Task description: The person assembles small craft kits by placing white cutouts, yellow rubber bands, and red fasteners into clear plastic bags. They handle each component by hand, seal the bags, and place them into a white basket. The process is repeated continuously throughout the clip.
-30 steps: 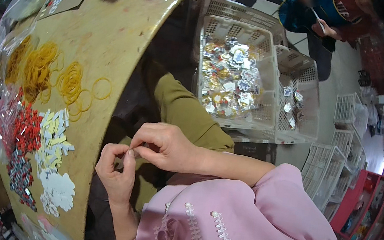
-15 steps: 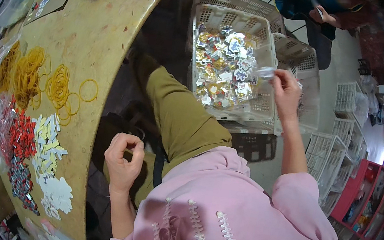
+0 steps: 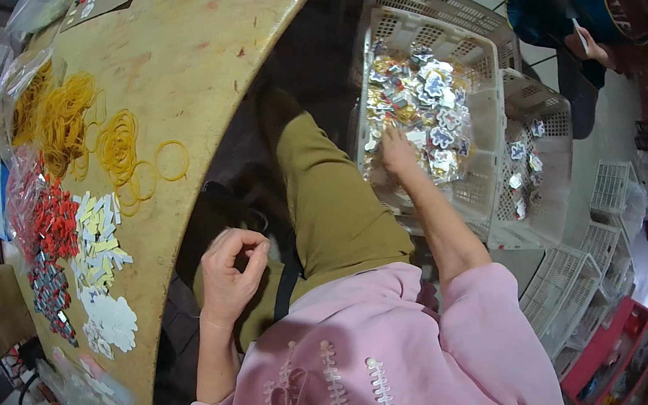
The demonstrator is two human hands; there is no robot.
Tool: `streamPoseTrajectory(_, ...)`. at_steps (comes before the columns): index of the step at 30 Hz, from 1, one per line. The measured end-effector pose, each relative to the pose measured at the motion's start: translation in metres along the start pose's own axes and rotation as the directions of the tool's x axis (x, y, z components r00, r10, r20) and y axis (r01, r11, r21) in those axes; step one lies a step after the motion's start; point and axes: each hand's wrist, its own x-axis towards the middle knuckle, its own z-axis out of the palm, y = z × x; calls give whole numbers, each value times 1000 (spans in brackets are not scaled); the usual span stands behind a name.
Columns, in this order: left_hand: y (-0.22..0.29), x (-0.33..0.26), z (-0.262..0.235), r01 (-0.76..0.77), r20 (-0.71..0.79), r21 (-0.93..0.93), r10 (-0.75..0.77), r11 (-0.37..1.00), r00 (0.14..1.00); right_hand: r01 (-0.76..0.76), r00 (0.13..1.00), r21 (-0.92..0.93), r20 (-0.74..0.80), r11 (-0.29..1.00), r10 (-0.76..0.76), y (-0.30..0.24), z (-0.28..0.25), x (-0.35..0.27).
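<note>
At one o'clock, the right hand (image 3: pixel 397 153) lies spread, fingers down, on shiny flower-shaped packets (image 3: pixel 424 109) inside the white plastic basket (image 3: pixel 469 198). Left hand (image 3: pixel 232 268) curls loosely at seven o'clock; whether it pinches anything, I cannot tell.

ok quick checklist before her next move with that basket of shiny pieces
1. right hand in the white basket: ok, it rests on the pile of shiny flower-shaped pieces.
2. A piece gripped in the right hand: cannot tell, the fingers hide it.
3. left hand free: cannot tell, thumb and fingers are pinched loosely over the lap, nothing visible between them.
4. yellow rubber bands at hand on the table: ok, loose rings lie near the table edge.
5. Paper cut-outs sorted: ok, red, cream and white heaps lie side by side.
6. second basket in reach: ok, it sits beside the first, holding a few pieces.
</note>
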Motion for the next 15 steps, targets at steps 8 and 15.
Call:
streamPoseTrajectory(8, -24, -10, 18, 170, 0, -310, -179, 936, 984, -257, 924, 966, 234, 37, 303, -12, -129, -19)
streamPoseTrajectory(15, -15, 13, 52, 353, 306, -866, -182, 354, 934, -352, 935, 873, 311, -338, -171, -114, -245, -83)
